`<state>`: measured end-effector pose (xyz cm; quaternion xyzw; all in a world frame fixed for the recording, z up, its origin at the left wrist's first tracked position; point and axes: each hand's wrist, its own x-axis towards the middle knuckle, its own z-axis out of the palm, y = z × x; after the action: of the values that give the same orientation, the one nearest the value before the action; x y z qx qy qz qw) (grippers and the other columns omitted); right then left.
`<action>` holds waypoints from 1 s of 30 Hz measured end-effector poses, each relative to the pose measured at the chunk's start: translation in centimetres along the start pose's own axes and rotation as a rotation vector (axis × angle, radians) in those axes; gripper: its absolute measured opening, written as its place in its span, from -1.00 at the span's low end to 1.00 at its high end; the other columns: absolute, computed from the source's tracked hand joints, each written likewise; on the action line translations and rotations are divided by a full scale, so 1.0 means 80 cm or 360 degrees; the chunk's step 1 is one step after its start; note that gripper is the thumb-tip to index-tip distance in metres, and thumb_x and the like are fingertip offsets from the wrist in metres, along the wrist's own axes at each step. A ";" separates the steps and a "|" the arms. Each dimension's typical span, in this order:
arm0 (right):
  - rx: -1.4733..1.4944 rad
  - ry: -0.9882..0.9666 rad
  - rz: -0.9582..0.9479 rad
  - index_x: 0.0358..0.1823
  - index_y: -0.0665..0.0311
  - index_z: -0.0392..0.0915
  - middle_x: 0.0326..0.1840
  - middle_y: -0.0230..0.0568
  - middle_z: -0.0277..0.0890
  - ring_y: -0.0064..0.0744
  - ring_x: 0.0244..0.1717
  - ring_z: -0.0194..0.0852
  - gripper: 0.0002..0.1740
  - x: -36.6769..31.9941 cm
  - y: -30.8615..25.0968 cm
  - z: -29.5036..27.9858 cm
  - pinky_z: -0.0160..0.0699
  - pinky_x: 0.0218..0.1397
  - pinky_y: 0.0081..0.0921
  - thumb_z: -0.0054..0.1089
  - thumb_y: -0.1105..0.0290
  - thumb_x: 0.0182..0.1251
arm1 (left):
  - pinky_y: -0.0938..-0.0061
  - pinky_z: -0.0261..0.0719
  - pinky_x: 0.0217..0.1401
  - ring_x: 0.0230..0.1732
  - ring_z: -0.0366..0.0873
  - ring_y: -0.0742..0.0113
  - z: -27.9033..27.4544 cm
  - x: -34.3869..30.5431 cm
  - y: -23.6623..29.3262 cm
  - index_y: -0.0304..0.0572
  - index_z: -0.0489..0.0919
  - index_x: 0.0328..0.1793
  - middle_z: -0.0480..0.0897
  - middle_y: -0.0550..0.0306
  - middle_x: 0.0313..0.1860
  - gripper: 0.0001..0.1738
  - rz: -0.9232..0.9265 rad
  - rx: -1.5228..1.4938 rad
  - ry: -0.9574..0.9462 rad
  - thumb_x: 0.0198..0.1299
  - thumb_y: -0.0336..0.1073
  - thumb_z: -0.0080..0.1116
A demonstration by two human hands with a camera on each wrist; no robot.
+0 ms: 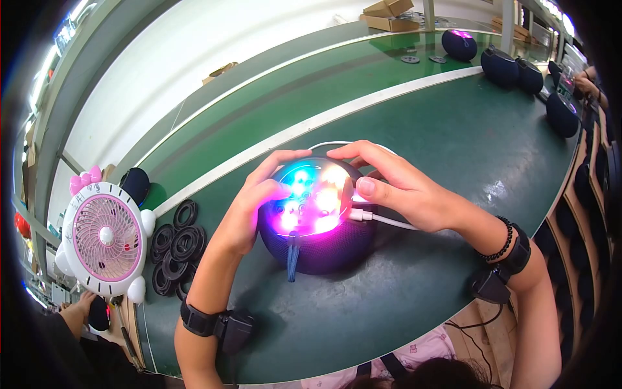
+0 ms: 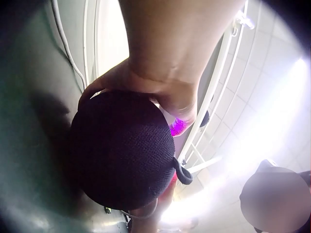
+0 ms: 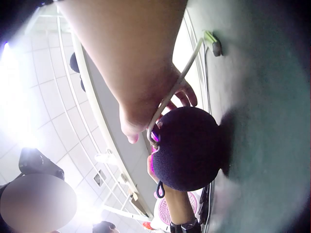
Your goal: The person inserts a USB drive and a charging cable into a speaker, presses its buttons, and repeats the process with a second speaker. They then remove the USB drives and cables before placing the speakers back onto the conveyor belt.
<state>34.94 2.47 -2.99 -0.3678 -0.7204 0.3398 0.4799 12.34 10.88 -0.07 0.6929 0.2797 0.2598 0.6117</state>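
The left hand (image 1: 249, 206) and right hand (image 1: 402, 191) both clasp the lit speaker (image 1: 324, 249) on the tabletop (image 1: 453, 149); twisting it could yank the cable (image 1: 392, 222) at its 3 o'clock loose.

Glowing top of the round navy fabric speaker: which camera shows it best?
Head view: the glowing top faces the camera, nearly whole. Both wrist views show mostly the mesh side of the speaker, plus a magenta sliver.

No words or numbers can be read anywhere. The pink and white fan (image 1: 105, 236) at the near left of the tabletop (image 1: 414, 292) has a few small dark marks written on its white rim, but they are too small to read. The round speaker (image 1: 314, 214) shows only coloured lights.
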 end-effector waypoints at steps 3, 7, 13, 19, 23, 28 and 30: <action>-0.0037 -0.0005 0.0007 0.29 0.43 0.32 0.15 0.02 0.38 -0.27 0.14 0.42 -0.35 0.000 -0.002 0.000 0.39 0.24 -0.35 0.00 -0.04 0.52 | 0.37 0.38 0.40 0.24 0.49 0.14 0.000 0.001 -0.001 -0.39 0.35 0.38 0.50 -0.14 0.22 -0.19 -0.0006 0.0007 0.0017 -0.10 -0.20 0.03; -0.0040 0.0002 0.0020 0.29 0.43 0.32 0.16 0.03 0.38 -0.27 0.14 0.42 -0.35 0.000 0.001 0.000 0.39 0.23 -0.35 0.00 -0.04 0.52 | 0.38 0.38 0.40 0.25 0.49 0.15 -0.003 0.001 -0.004 -0.37 0.34 0.40 0.50 -0.14 0.22 -0.19 0.0000 0.0074 0.0004 -0.09 -0.18 0.03; -0.0037 -0.0010 -0.0020 0.29 0.45 0.32 0.15 0.03 0.38 -0.25 0.15 0.43 -0.35 -0.001 -0.001 0.000 0.39 0.24 -0.34 -0.01 -0.04 0.53 | 0.37 0.39 0.38 0.25 0.49 0.18 -0.001 -0.004 0.000 -0.27 0.33 0.42 0.49 -0.07 0.23 -0.15 0.0083 0.0157 -0.0058 -0.09 -0.19 0.23; -0.0056 -0.0027 -0.0026 0.27 0.46 0.32 0.16 0.04 0.38 -0.24 0.17 0.42 -0.36 0.000 -0.002 0.000 0.38 0.26 -0.33 -0.02 -0.03 0.53 | 0.37 0.38 0.39 0.27 0.47 0.22 -0.001 -0.006 0.006 -0.18 0.33 0.42 0.46 -0.03 0.25 -0.13 -0.0013 0.0156 -0.0056 -0.12 -0.26 0.38; -0.0088 -0.0023 -0.0031 0.29 0.45 0.31 0.15 0.03 0.39 -0.23 0.17 0.42 -0.36 0.000 0.000 0.001 0.37 0.27 -0.33 -0.01 -0.02 0.53 | 0.37 0.36 0.40 0.29 0.45 0.22 -0.004 -0.008 0.007 -0.17 0.31 0.43 0.44 -0.02 0.27 -0.14 -0.0047 0.0121 -0.0092 -0.10 -0.31 0.36; 0.0282 -0.0020 -0.0190 0.42 0.37 0.23 0.26 0.10 0.37 -0.17 0.27 0.39 -0.29 0.002 0.010 0.016 0.36 0.31 -0.32 0.05 -0.03 0.49 | 0.37 0.35 0.41 0.30 0.44 0.21 -0.007 -0.007 0.006 -0.16 0.30 0.44 0.42 0.02 0.29 -0.13 -0.0039 0.0099 -0.0118 -0.09 -0.33 0.36; 0.0288 -0.0018 -0.0181 0.43 0.36 0.23 0.26 0.11 0.38 -0.17 0.28 0.38 -0.28 0.004 0.011 0.012 0.36 0.32 -0.32 0.07 -0.03 0.47 | 0.34 0.33 0.43 0.31 0.43 0.19 -0.009 -0.006 0.006 -0.07 0.25 0.49 0.40 -0.07 0.30 -0.08 0.0002 0.0145 -0.0124 -0.06 -0.29 0.38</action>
<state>34.16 3.08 -3.88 -0.2795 -0.7092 0.3777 0.5256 11.53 11.04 0.49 0.7298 0.2667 0.2199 0.5898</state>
